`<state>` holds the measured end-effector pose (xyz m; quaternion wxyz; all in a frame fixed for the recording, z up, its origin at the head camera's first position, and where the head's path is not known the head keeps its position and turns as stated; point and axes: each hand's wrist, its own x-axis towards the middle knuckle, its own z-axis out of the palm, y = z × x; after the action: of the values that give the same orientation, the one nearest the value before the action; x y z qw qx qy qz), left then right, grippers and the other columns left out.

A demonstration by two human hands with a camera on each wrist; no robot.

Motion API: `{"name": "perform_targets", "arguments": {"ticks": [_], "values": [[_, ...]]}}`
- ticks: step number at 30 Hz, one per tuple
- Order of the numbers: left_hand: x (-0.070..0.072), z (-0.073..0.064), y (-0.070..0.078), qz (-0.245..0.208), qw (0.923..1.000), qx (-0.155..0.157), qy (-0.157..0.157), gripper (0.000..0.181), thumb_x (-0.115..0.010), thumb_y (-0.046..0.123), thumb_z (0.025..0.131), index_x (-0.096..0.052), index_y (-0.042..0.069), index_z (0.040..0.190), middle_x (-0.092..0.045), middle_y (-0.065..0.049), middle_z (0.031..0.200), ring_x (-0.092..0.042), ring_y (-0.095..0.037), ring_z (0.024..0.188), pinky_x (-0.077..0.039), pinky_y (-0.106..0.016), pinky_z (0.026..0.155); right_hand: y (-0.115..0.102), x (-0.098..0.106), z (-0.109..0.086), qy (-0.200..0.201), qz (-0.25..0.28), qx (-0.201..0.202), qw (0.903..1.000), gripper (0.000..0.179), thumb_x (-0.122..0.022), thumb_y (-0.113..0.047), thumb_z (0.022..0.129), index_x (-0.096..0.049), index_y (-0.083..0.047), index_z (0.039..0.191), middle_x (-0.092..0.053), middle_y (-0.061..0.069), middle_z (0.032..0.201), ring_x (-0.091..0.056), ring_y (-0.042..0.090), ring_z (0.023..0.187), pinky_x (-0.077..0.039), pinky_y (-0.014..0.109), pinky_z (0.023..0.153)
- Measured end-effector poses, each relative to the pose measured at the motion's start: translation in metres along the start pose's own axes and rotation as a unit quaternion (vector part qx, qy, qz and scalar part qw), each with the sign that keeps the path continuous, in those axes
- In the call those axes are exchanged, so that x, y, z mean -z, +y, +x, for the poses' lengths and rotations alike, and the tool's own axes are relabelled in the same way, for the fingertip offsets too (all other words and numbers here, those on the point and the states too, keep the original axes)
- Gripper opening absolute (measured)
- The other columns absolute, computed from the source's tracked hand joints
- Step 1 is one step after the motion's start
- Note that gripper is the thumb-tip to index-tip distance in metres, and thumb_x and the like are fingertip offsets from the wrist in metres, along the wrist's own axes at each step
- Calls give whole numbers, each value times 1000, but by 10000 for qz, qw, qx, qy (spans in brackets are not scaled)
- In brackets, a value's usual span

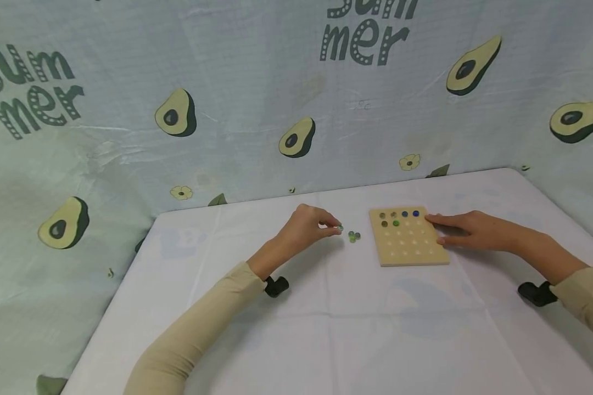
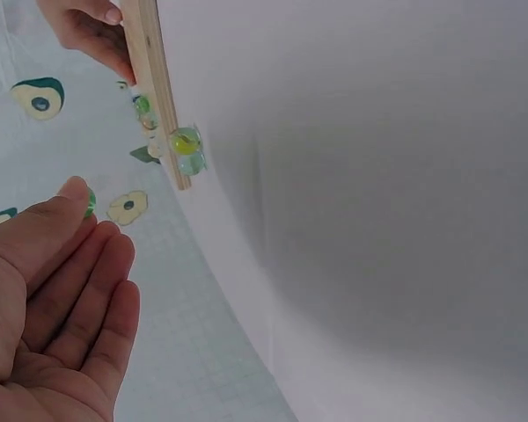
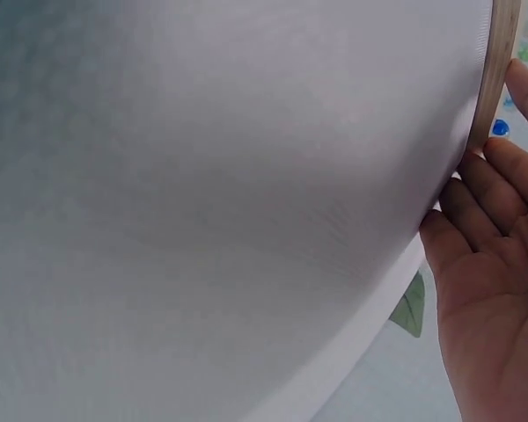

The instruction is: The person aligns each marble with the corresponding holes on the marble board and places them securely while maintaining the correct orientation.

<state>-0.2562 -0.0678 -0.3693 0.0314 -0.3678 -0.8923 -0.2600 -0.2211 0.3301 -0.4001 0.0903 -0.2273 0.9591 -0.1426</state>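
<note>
My left hand [image 1: 306,226] pinches a green glass marble [image 2: 91,203] between thumb and fingertips, above the table and left of a few loose marbles [image 1: 358,236]. The marble barely shows past the fingertips in the head view. To the right of the loose marbles lies a square wooden board [image 1: 410,253] with rows of round hollows. Marbles sit in hollows of its two far rows, among them a blue marble [image 1: 416,213] and a green marble [image 1: 396,223]. My right hand [image 1: 479,230] touches the board's right edge with extended fingers and thumb.
A white cloth covers the table [image 1: 326,340]. Behind it rises a pale curtain [image 1: 242,82] with avocado prints and lettering. A black strap piece [image 1: 277,287] sits at the left wrist, and another black piece [image 1: 537,294] at the right wrist.
</note>
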Motion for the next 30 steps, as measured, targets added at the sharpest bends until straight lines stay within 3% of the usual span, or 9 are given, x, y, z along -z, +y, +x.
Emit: {"name": "perform_targets", "arguments": {"ticks": [10, 30], "values": [[-6, 11, 8, -92, 9998, -142, -76, 19, -79, 21, 90, -81, 10, 105, -79, 0, 99, -70, -11, 91, -53, -20, 80, -1, 1, 4, -33, -85, -29, 10000, 69, -63, -51, 98, -46, -13, 154, -48, 21, 151, -51, 47, 132, -44, 62, 102], [-20, 30, 25, -203, 9992, -100, -322, 20, -77, 24, 93, -81, 11, 108, -78, 2, 100, -69, -9, 94, -52, -19, 82, 3, 3, 4, -13, -224, 90, 9997, 68, -65, -49, 97, -49, -11, 152, -52, 23, 148, -58, 44, 124, -48, 59, 97]]}}
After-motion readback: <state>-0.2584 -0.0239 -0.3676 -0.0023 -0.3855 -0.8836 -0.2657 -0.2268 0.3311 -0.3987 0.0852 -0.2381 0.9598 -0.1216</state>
